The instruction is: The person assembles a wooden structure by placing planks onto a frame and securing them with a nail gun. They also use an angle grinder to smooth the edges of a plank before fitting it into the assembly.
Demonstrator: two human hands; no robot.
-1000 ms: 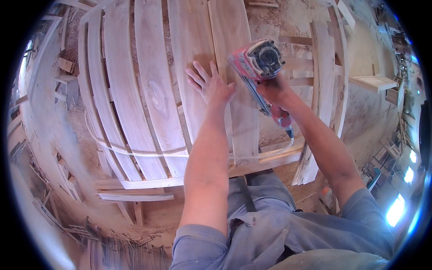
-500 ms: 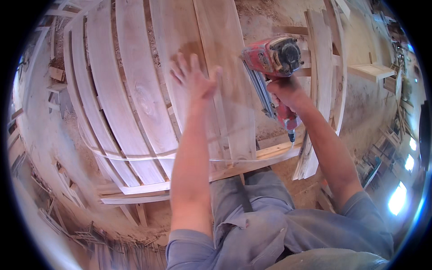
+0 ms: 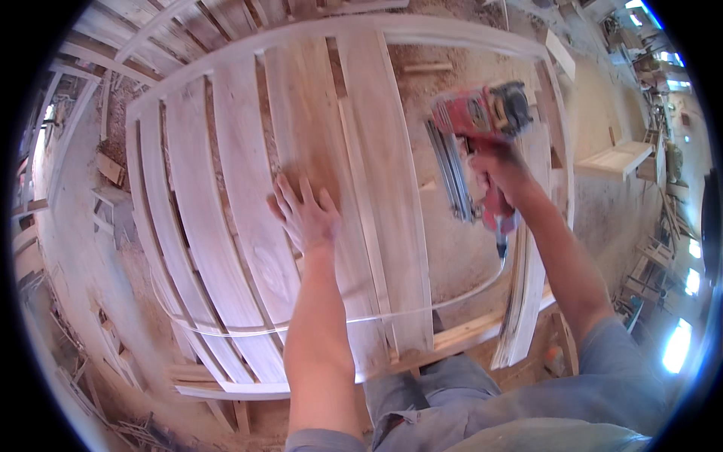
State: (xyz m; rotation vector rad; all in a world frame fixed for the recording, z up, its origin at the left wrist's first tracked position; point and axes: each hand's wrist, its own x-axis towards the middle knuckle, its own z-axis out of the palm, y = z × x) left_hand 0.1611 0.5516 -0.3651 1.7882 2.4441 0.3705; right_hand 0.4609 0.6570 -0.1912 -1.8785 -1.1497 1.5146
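Note:
My left hand (image 3: 307,217) lies with its fingers apart over a wide, brownish wooden slat (image 3: 309,113) and the edge of the pale slat beside it. Whether the whole palm touches the wood is hard to tell. In my right hand (image 3: 501,172) is the handle of a red nail gun (image 3: 474,113), held above the open bay right of the slats, clear of the wood. Its long nail magazine (image 3: 452,177) slants down toward me. A thin, pale air hose (image 3: 422,307) runs from the handle's base leftward across the slats.
The slats sit in a large wooden frame with a curved far rail (image 3: 459,30) and a near rail (image 3: 467,331) by my legs. Loose boards (image 3: 523,320) lean at the right. Another slatted panel (image 3: 162,34) stands far left. Wood pieces and sawdust lie around.
The view has shifted, so the frame's far rail now shows. My left hand has slid slightly left across the slats. The nail gun has moved right and farther from the near rail.

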